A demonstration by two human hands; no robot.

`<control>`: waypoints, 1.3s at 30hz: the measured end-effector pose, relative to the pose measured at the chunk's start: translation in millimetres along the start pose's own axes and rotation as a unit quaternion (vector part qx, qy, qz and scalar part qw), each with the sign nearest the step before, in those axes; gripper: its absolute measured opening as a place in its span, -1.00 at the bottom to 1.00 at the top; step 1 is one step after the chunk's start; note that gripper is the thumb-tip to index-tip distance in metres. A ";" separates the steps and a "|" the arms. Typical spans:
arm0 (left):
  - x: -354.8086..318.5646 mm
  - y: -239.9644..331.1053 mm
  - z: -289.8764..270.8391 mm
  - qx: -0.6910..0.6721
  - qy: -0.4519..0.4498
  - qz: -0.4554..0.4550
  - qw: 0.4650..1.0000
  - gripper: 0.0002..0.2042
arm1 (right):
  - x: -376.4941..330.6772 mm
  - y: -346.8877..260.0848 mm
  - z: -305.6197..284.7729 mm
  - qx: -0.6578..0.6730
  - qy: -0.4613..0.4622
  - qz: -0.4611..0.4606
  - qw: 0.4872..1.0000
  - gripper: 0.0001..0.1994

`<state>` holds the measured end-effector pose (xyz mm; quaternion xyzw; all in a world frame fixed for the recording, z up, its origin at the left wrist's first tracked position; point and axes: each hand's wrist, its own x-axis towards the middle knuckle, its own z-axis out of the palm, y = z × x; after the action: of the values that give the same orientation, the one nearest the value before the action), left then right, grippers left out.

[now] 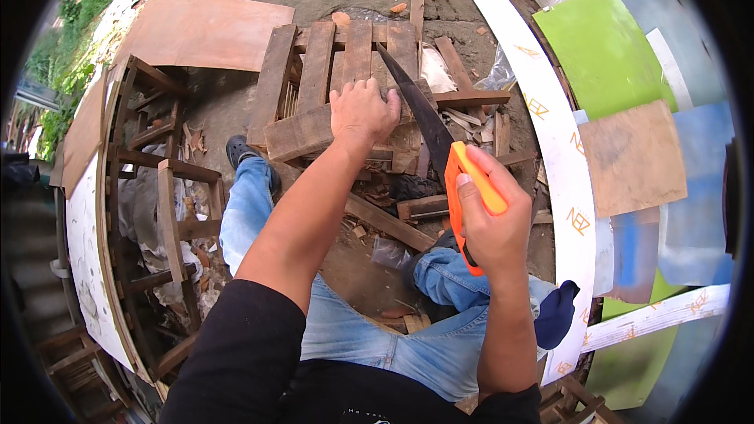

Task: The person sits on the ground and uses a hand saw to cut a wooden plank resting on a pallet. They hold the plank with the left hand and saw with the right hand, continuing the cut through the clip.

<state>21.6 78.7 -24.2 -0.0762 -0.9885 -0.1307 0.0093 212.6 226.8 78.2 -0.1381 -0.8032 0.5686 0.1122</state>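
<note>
A dark-bladed handsaw (428, 120) with an orange handle is in my right hand (500, 216), fingers wrapped round the grip. Its blade points up and to the left, crossing a brown wooden board (298, 133) near the board's right end. Whether the teeth touch the wood I cannot tell. My left hand (364, 113) presses on the board just left of the blade, fingers bent over its far edge. Beneath the board stands a low slatted wooden stand (317, 67), like a small pallet, which bears it crosswise.
Wooden frames (169, 180) stand close on the left beside a brown sheet (208, 31). A long white panel (542, 110) curves along the right, with a green sheet (605, 55) beyond it. Offcuts and a loose timber (389, 222) lie on the ground near my legs.
</note>
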 end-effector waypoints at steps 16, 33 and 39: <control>-4.5 -6.9 5.8 -0.026 0.047 0.067 0.996 -0.58 | -69.7 2.6 -14.4 -0.064 -0.002 -0.081 0.995 -0.59; -0.4 2.1 1.6 -0.017 -0.016 0.034 0.999 -0.56 | -102.3 -15.0 -40.7 -0.087 -0.021 -0.061 0.994 -0.59; -6.4 2.0 4.8 -0.011 -0.005 0.064 0.998 -0.57 | 21.9 19.7 34.8 -0.049 0.003 -0.137 0.989 -0.62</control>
<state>28.2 81.0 -28.6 -0.1399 -0.9801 -0.1405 0.0121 182.2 209.9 48.7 -0.0344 -0.8410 0.5073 0.1848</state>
